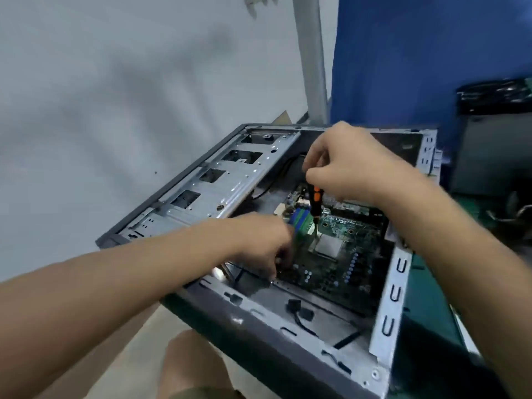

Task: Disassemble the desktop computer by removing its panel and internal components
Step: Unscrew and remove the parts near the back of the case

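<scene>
One open computer case lies with its panel already off and the green circuit board flat in its floor. Left of the board runs a bare metal drive rack. The right hand, above the board's far end, has its fingers curled tight round the top of an orange-and-black screwdriver. The tip comes down just left of the square silver chip in the board's middle. The left hand reaches down at the board's near-left edge with its fingers bent, and blur hides whether they pinch anything. The likely hazard is a tip slipping off its screw and gouging the board or chip. A freed screw could also drop beneath the board.
</scene>
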